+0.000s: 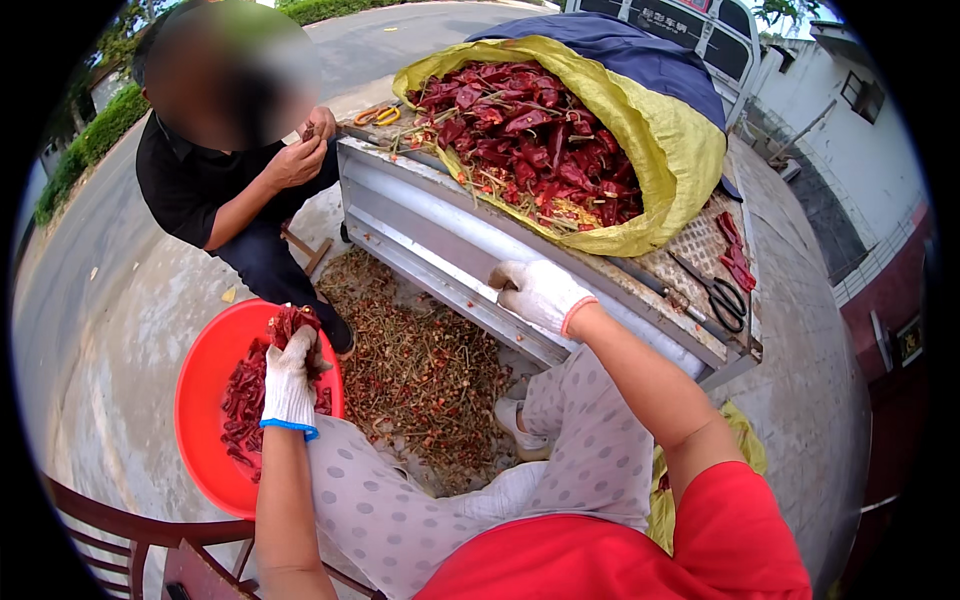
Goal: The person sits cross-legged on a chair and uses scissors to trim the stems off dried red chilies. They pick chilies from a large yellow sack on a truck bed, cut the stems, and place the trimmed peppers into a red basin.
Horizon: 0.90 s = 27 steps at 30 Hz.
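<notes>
My left hand (294,367), in a white knit glove with a blue cuff, grips a bunch of dried red chili peppers (288,322). Below it is a red plastic basin (196,375) with more dried chili peppers (244,405) inside. My right hand (534,291), gloved in white with a pink cuff, hovers by the side panel of the metal truck bed (420,217). Its fingers are curled, and whether anything is between them is hidden. On the bed lies an open yellow woven sack (660,165), its mouth full of dried chili peppers (532,135).
Black-handled scissors (724,300) and a few chilies (733,251) lie at the bed's right corner. Orange-handled scissors (377,115) are at its left. Stem scraps (420,375) cover the ground between my feet and a seated person (195,180). A dark red chair (150,529) stands lower left.
</notes>
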Motion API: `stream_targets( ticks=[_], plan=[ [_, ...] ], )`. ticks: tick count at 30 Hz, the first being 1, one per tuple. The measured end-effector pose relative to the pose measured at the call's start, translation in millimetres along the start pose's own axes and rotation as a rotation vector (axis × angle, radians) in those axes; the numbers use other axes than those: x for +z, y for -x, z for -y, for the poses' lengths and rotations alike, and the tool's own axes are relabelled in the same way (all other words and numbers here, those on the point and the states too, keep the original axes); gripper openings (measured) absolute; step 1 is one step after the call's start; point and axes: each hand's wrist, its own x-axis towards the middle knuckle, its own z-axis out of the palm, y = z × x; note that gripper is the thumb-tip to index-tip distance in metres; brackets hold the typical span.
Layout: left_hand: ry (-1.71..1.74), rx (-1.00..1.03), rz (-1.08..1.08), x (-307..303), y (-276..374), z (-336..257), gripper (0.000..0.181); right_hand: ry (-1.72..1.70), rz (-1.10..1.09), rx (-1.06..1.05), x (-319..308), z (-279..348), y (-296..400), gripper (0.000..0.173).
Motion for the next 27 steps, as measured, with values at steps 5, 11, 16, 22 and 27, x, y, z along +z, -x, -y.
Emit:
stream_targets(
  ticks=[5, 11, 16, 22, 27],
  plan=[
    [-1.039, 0.175, -0.511, -132, -45, 24, 0.081, 0.238, -0.452, 0.139, -45, -28, -51, 0.043],
    [-1.303, 0.32, -0.478, -120, -34, 54, 0.088, 0.541, -0.36, 0.311, -60, -52, -102, 0.032],
    [-1.099, 0.424, -0.302, -85, -19, 30, 0.073, 0.169, -0.513, 0.231, -93, -52, -86, 0.032],
    [-0.738, 0.569, 0.044, 29, 25, 17, 0.084, -0.305, -0.487, 0.247, -126, -60, -52, 0.029],
    [-0.622, 0.544, 0.306, 88, 84, 12, 0.097, -0.13, -0.238, -0.068, -87, -3, 3, 0.024]
  ],
)
